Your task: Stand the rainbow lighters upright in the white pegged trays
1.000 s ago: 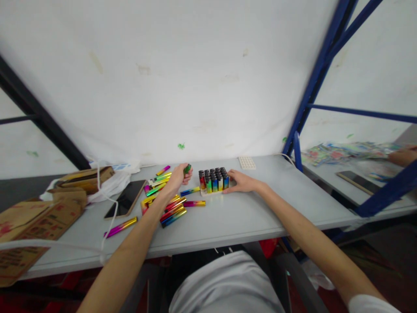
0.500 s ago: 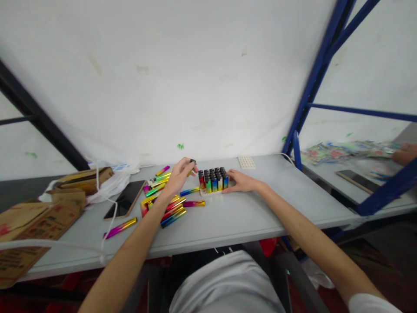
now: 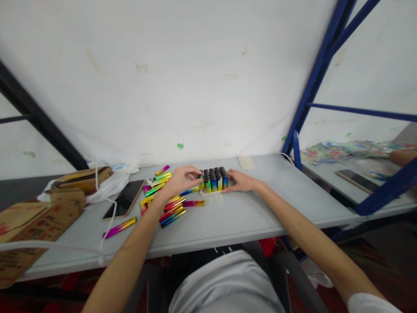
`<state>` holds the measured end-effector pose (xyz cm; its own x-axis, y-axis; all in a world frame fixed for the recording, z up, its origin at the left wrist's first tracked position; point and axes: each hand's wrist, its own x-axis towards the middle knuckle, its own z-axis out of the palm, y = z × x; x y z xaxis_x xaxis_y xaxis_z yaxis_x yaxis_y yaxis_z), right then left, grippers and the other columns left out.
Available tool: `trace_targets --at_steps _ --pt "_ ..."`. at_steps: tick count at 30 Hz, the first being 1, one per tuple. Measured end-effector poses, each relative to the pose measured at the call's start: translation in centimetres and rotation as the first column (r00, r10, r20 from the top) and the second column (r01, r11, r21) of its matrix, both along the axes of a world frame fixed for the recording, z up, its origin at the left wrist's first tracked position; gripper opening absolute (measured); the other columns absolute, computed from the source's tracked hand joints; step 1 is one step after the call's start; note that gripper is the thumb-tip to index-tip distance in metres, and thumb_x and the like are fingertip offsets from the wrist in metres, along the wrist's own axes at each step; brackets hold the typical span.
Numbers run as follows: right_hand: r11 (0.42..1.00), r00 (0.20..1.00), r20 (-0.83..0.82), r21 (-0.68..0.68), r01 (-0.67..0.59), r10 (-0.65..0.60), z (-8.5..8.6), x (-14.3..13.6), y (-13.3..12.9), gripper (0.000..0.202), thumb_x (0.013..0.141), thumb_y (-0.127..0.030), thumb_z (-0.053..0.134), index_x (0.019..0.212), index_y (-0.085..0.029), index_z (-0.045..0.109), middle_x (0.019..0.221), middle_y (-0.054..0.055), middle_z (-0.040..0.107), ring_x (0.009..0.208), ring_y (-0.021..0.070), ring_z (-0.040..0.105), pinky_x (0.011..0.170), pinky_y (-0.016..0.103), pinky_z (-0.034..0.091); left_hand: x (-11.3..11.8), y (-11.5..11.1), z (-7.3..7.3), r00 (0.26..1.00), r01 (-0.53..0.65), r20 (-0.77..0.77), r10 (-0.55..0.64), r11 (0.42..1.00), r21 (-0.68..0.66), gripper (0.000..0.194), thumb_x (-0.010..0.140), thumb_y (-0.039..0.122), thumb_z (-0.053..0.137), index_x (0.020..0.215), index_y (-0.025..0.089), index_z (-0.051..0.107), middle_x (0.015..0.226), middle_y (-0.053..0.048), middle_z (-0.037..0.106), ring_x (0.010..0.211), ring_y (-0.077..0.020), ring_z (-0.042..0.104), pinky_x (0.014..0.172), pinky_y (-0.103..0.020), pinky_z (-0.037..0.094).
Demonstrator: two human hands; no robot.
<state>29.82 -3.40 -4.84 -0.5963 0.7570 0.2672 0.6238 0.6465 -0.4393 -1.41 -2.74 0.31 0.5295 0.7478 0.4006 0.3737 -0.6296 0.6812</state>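
Observation:
Several lighters (image 3: pixel 214 184) with black tops and shiny multicoloured bodies stand upright in rows in a pale tray (image 3: pixel 208 194). At the tray's left end my left hand (image 3: pixel 183 179) pinches a yellow-green lighter (image 3: pixel 202 182), held upright beside the rows. My right hand (image 3: pixel 240 181) is curled around the right end of the tray, thumb at the front and fingers behind. More shiny lighters (image 3: pixel 172 208) lie loose in a pile under and around my left forearm. One purple-and-gold lighter (image 3: pixel 120 227) lies apart, nearer the table's front edge.
A white grid-like tray (image 3: pixel 246 162) lies near the wall. Left of the pile are a phone (image 3: pixel 125 199), a white cable (image 3: pixel 114 213) and an opened cardboard box (image 3: pixel 35 221). A blue metal frame (image 3: pixel 309 95) rises at the right; beyond it are another phone (image 3: pixel 356 180) and another person's hand (image 3: pixel 404 156).
My left hand has moved right and slightly down, bringing the lighter from above the pile to the tray's left end. My right hand has stayed in place.

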Motion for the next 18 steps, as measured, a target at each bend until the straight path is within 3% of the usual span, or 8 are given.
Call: trace_targets --at_steps 11,15,18 --pt "1.0 1.0 0.012 0.003 0.011 -0.011 0.04 -0.06 -0.01 0.064 0.08 -0.061 0.082 0.12 -0.014 0.068 0.104 0.01 0.064 0.092 0.0252 0.061 0.083 0.036 0.052 -0.32 -0.37 0.81 0.993 0.068 -0.091 -0.07 0.997 -0.027 0.024 0.077 0.037 0.077 0.091 0.017 0.078 0.092 -0.007 0.077 0.083 -0.0213 0.072 0.084 -0.035 0.062" --pt "1.0 1.0 0.001 0.003 0.005 -0.005 -0.06 -0.02 0.06 0.063 0.079 -0.062 0.082 0.12 -0.015 0.069 0.105 0.009 0.064 0.093 0.0256 0.061 0.085 0.036 0.052 -0.35 -0.27 0.61 0.991 0.079 -0.101 -0.084 0.995 -0.054 0.027 0.078 0.038 0.078 0.097 0.018 0.076 0.094 -0.006 0.076 0.086 -0.0209 0.072 0.086 -0.035 0.061" --pt "1.0 1.0 -0.012 0.002 0.002 -0.002 0.05 -0.05 0.0 0.064 0.079 -0.062 0.083 0.121 -0.015 0.07 0.105 0.01 0.065 0.094 0.0261 0.062 0.087 0.037 0.052 -0.44 0.06 0.08 0.995 0.042 -0.088 -0.049 0.996 -0.075 0.034 0.077 0.04 0.08 0.102 0.019 0.072 0.085 -0.002 0.071 0.081 -0.0194 0.071 0.079 -0.032 0.061"
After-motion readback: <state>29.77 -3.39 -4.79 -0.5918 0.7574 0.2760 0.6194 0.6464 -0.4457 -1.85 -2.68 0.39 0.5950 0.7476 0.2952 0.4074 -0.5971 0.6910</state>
